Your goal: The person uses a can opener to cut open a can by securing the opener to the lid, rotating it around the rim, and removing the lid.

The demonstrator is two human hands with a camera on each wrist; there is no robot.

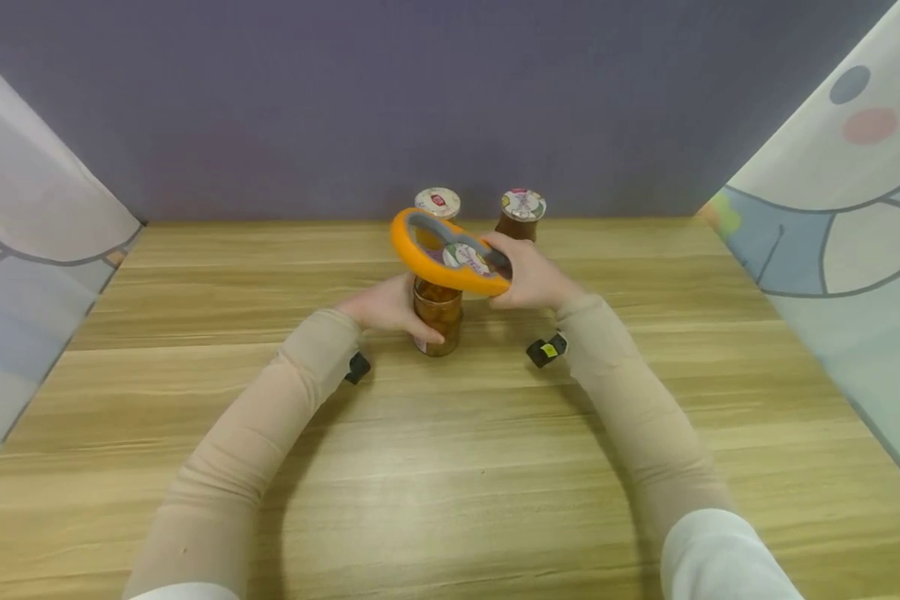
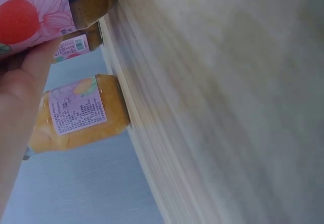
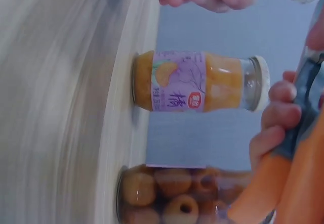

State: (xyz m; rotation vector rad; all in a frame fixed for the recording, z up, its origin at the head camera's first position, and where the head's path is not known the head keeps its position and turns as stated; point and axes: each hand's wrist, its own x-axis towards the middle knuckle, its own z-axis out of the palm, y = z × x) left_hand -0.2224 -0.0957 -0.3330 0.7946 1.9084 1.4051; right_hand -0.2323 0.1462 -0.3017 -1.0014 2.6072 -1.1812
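The orange tool (image 1: pixel 450 273) is a long loop with grey inside. It is up over the near jar (image 1: pixel 438 318), and the jar's lid (image 1: pixel 465 257) shows through the loop. The tool's long side slants: the round end points left and away from the person, and the other end comes right and a bit nearer. I cannot tell if it touches the lid. The near jar stands upright, with its long side going up and down.

The right hand (image 1: pixel 528 275) has its fingers curled round the tool's right end. The left hand (image 1: pixel 392 307) wraps round the jar, thumb in front and fingers behind. Both arms reach forward and bend in, in tan sleeves (image 1: pixel 645 417).

The table (image 1: pixel 465 500) is wood with stripes. At the back stand a yellow jar (image 3: pixel 185 82) on the left and a brown jar (image 1: pixel 520 227) on the right. Behind them is a grey wall (image 1: pixel 420 100). Cartoon cloths (image 1: pixel 855 183) hang on both sides.
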